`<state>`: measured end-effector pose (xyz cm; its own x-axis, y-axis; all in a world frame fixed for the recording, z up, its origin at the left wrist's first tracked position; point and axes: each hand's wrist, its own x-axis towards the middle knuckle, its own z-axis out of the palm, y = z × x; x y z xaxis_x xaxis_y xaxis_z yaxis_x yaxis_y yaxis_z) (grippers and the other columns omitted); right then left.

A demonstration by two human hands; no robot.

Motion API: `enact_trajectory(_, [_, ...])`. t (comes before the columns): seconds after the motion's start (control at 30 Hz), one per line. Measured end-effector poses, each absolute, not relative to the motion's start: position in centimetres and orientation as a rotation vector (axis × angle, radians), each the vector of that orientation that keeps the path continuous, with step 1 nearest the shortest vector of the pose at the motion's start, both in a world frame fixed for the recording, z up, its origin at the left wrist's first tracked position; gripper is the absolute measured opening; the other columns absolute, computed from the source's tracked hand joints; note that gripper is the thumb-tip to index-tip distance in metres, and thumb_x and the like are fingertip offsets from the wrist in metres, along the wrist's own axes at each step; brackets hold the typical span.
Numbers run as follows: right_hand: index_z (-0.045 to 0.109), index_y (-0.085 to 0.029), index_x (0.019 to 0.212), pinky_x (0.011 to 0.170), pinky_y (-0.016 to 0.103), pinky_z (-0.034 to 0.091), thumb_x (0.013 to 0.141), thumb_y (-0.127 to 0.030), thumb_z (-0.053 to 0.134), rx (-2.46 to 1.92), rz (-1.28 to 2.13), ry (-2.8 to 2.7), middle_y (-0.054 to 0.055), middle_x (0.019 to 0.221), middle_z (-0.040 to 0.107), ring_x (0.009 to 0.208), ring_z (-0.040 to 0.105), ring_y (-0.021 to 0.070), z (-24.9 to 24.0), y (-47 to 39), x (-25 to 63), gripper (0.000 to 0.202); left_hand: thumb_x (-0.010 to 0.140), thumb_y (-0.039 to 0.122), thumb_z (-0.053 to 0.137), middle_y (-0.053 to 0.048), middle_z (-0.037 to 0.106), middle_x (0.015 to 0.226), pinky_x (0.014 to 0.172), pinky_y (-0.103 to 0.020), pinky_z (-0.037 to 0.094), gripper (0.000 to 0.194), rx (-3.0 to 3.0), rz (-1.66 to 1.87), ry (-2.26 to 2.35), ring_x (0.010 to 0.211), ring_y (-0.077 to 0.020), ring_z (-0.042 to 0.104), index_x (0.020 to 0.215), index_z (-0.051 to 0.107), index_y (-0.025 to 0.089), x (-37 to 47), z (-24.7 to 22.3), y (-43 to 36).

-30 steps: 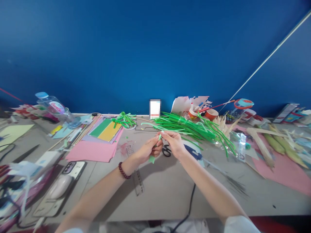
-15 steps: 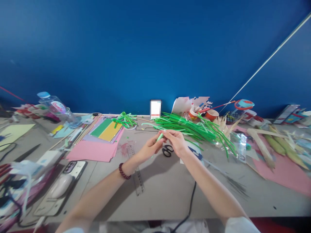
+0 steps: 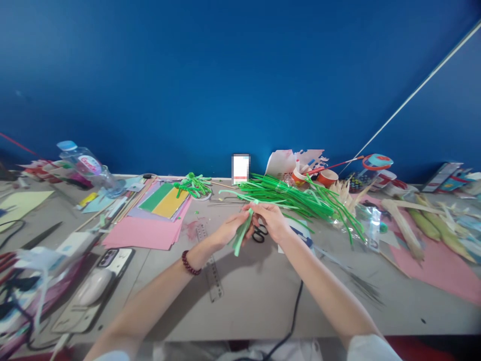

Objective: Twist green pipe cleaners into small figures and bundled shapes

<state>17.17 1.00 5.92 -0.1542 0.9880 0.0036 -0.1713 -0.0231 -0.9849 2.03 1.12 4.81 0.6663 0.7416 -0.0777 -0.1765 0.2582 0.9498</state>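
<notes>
Light green pipe cleaners [image 3: 241, 235] are pinched between my two hands above the middle of the table, their ends hanging down toward me. My left hand [image 3: 233, 228] is closed around them from the left, a beaded bracelet on its wrist. The fingers of my right hand [image 3: 271, 219] are closed at the upper end, where a small pale green tip shows. Just behind the hands lie black-handled scissors [image 3: 259, 233], partly covered. A large bundle of green pipe cleaners [image 3: 285, 195] spreads beyond my right hand.
Curled green pieces [image 3: 194, 185] lie at the back, near coloured sheets [image 3: 145, 232]. A clear ruler [image 3: 213, 278] is under my left forearm. On the left are a phone [image 3: 118, 260], a mouse [image 3: 95, 288] and a bottle [image 3: 88, 163]. Corn husks [image 3: 432, 225] lie right.
The green pipe cleaners now hang lower and show more of their length below my fingers. Both hands stay in nearly the same place, the left slightly turned.
</notes>
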Motion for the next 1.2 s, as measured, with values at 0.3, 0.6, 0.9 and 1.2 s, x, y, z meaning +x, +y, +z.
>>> enact_trajectory(0.3, [0.073,-0.015,0.083,0.037,0.027,0.031,0.066,-0.051,0.07,-1.054,1.485,-1.03,-0.004,0.047,0.046,0.037,0.04,0.0095,5.4,1.4,17.4,0.04,0.072,0.04,0.071,-0.002,0.065,0.076,0.066,-0.031,0.052,0.051,0.974,0.824,0.575,0.064,-0.017,0.065,0.112,0.049,0.018,2.8,4.2,1.1])
enact_trajectory(0.6, [0.075,-0.017,0.075,0.051,0.026,0.028,0.067,-0.051,0.069,-1.112,1.286,-1.118,-0.002,0.054,0.053,0.051,0.036,0.0091,4.8,2.1,17.8,0.035,0.068,0.032,0.073,0.002,0.06,0.072,0.068,-0.03,0.052,0.029,1.044,0.992,0.637,0.065,-0.0119,0.061,0.074,0.05,0.017,2.8,4.8,1.0])
enact_trajectory(0.9, [0.074,-0.015,0.081,0.042,0.025,0.033,0.067,-0.05,0.07,-1.072,1.404,-1.075,-0.001,0.05,0.054,0.043,0.041,0.0091,5.2,1.5,17.4,0.038,0.068,0.032,0.073,-0.004,0.069,0.077,0.076,-0.028,0.048,0.022,1.05,0.846,0.66,0.075,-0.0163,0.065,0.072,0.061,0.014,2.1,4.5,1.3])
enact_trajectory(1.2, [0.074,-0.015,0.077,0.045,0.024,0.035,0.069,-0.052,0.068,-1.029,1.424,-1.124,0.001,0.056,0.057,0.047,0.044,0.0087,5.5,1.5,17.7,0.038,0.065,0.039,0.075,-0.003,0.066,0.068,0.065,-0.027,0.048,0.03,1.203,0.957,0.743,0.063,-0.0141,0.062,0.07,0.062,0.013,2.5,4.2,1.1])
